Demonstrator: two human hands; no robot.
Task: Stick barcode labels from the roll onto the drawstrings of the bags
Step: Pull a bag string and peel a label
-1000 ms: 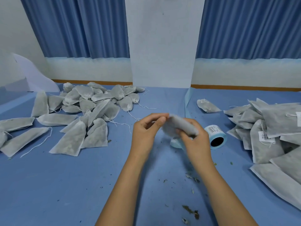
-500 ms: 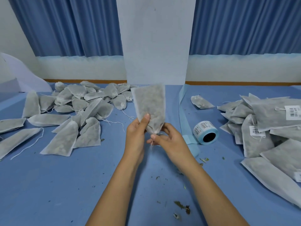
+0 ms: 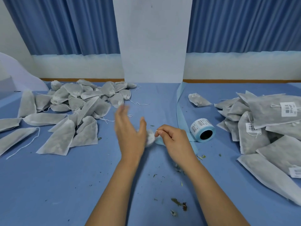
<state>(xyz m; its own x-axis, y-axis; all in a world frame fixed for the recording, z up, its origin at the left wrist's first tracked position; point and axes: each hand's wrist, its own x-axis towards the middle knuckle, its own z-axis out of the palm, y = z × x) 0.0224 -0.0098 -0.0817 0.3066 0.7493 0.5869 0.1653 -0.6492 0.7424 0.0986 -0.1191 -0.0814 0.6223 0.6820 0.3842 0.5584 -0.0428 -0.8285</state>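
The bag (image 3: 150,138) being worked on sits low over the middle of the desk (image 3: 48,185), between the two hands. It shows as a small, bunched lump of white-grey fabric, blurred, and mostly hidden behind the left hand (image 3: 129,132). That hand is spread, its fingers straight and smeared by motion, the palm against the bag's left side and gripping nothing. The right hand (image 3: 176,141) has its fingers curled, thumb and forefinger pinching the thin white drawstring (image 3: 156,130) at the bag's right end.

Just right of that hand the label roll (image 3: 202,130) lies on its side (blue core, barcodes printed on the outer wrap), with a pale blue backing strip (image 3: 179,101) running away across the desk.

A heap of unlabelled bags (image 3: 73,103) lies to the left, loose strings trailing; each is semi-sheer and looks filled with a dark, speckled content. To the right, the stacked bags (image 3: 260,121) carry white barcode tags, and a single bag (image 3: 197,100) lies apart. Leaf crumbs (image 3: 177,202) dot the desk near the forearms.
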